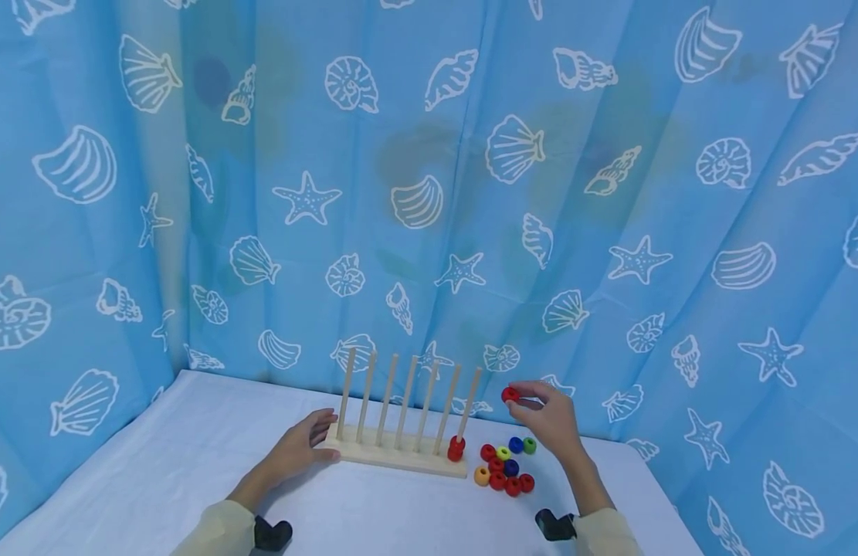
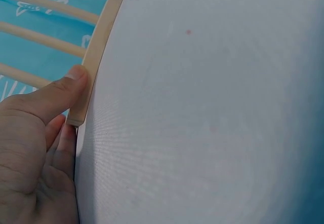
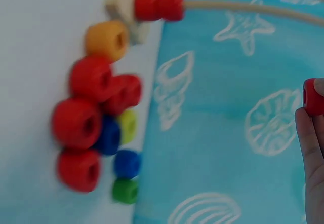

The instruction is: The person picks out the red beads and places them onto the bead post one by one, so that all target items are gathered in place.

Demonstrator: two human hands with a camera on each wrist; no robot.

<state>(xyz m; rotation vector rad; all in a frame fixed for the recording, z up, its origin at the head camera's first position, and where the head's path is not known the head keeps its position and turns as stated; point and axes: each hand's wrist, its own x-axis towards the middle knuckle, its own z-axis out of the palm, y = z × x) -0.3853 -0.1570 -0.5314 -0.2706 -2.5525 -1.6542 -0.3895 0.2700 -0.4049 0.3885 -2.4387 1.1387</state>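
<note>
A wooden peg stand (image 1: 394, 457) with several upright pegs stands on the table. My left hand (image 1: 298, 449) grips its left end; in the left wrist view the thumb (image 2: 76, 77) presses on the base and the other fingers lie past the end, partly hidden. Two red beads (image 1: 456, 449) are stacked on the rightmost peg. Up and to the right of that peg, my right hand (image 1: 550, 417) pinches a red bead (image 1: 510, 394) between thumb and fingers, in the air. At the right edge of the right wrist view the same red bead (image 3: 312, 97) shows its hole.
Loose beads lie grouped right of the stand: several red beads (image 1: 497, 481), an orange bead (image 1: 481, 476), a yellow bead (image 1: 503, 453), two blue beads (image 1: 511, 468) and a green bead (image 1: 529, 445). A blue shell-print curtain (image 1: 415, 201) hangs behind the white table (image 1: 213, 417).
</note>
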